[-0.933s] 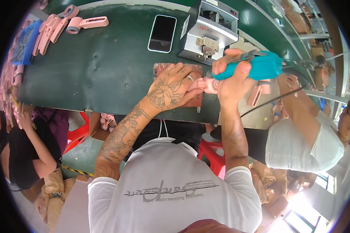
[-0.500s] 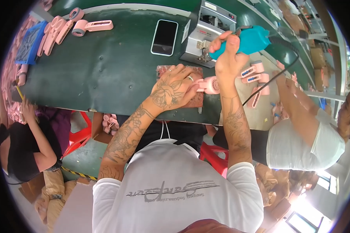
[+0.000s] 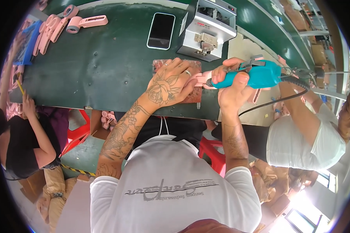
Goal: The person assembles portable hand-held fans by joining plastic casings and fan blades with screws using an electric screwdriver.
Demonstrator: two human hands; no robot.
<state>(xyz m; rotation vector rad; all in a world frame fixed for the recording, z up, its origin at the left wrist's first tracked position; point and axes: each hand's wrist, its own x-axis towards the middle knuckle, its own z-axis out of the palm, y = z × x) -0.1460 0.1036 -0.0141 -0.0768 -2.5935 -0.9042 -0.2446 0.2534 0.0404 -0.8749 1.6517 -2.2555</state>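
Counts, left to right: 1 co-worker, 1 blue tray, several pink pieces overlapping so no clean count, 1 phone, 1 red pad, 1 grey machine, 1 teal driver, 1 second co-worker. Left hand is closed on the part, over the pad; right hand is wrapped round the driver, its tip at the part, contact unclear. Part: pale pink, forked at the joint, mostly covered by both hands. Surface: dark green table, scuffed, tan sheet at right. Room: red stools below, shelving far right.
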